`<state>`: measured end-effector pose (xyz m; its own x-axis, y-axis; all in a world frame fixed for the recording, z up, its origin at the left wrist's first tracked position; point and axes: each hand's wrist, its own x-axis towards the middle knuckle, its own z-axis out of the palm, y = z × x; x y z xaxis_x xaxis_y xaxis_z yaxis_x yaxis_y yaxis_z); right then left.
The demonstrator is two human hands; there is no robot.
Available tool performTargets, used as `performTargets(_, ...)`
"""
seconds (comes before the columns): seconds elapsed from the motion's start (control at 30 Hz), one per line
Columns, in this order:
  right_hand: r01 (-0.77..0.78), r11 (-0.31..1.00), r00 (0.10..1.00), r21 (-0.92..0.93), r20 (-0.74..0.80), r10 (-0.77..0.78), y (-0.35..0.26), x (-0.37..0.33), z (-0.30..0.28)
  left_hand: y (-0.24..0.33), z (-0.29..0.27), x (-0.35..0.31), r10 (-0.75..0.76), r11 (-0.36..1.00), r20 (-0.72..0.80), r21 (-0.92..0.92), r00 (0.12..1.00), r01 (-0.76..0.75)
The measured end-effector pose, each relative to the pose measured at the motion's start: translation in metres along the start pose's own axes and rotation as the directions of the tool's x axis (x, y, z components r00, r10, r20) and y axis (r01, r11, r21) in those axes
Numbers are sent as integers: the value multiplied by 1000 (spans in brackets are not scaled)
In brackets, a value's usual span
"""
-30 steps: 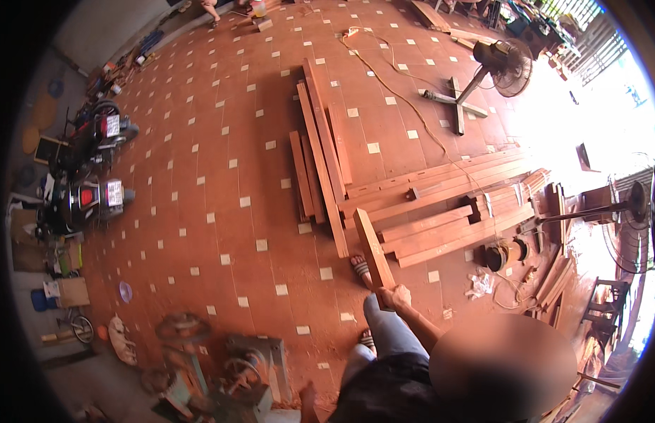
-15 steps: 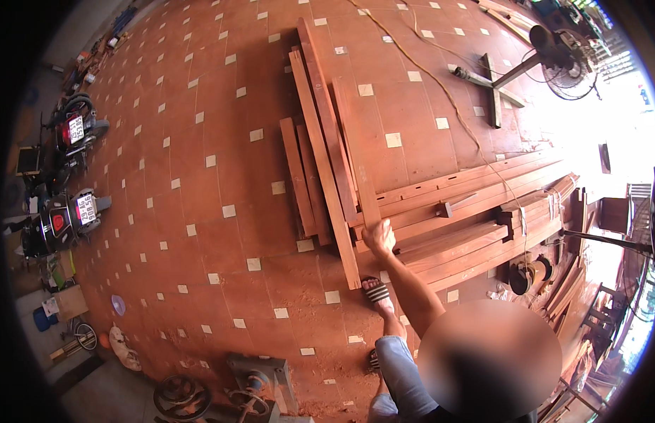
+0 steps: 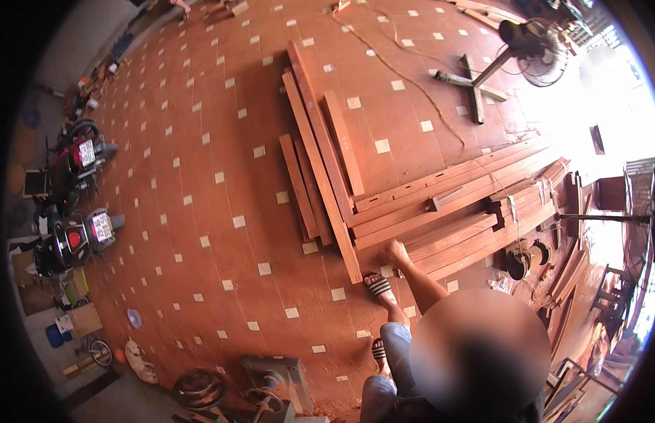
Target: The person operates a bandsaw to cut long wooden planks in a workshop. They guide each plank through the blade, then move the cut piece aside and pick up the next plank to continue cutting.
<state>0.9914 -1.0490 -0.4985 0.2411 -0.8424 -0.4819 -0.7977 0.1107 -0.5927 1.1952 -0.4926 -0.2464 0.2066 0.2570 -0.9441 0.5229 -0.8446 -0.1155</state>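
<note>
My right hand (image 3: 396,251) hangs over the floor beside the near ends of the stacked beams, apart from the boards. Its fingers are too small and turned away to tell whether they are curled. A reddish-brown board (image 3: 343,144) lies on the tiles just beyond it. Alongside lie a longer dark board (image 3: 320,134) and a long paler board (image 3: 322,176), whose near end is close to my sandalled foot (image 3: 377,285). Two shorter boards (image 3: 299,187) lie left of these. My left hand does not show; a blurred round patch covers part of my body.
Long notched beams (image 3: 454,187) stretch to the right, with a hammer-like tool (image 3: 434,204) on them. More timber (image 3: 461,243) is stacked nearer me. A cord (image 3: 440,116) crosses the floor near a standing fan (image 3: 542,53). Motorbikes (image 3: 77,240) stand at left, machinery (image 3: 278,381) below.
My right hand has let go of the near end of the board and drawn back toward me. The board now lies on the floor. The whole view has shifted slightly.
</note>
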Motion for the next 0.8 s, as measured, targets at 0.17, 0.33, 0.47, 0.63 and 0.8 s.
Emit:
performTargets(0.17,-405,872,865,-274,195,463,46,-225,-48,7,-17,17,207,958,98,181,974,-221)
performTargets(0.33,-624,725,750,-292,35,660,93,-462,-76,36,-14,27,326,742,353,480,877,-469)
performTargets(0.47,-853,521,521,-16,11,854,117,-623,-78,49,1,22,205,441,486,729,849,-524)
performTargets(0.63,-886,95,150,453,85,985,110,-826,-41,51,58,-9,107,6,502,863,858,-506)
performTargets(0.8,-508,-449,-287,735,348,893,109,-978,57,33,126,-47,92,-280,507,839,857,-466)
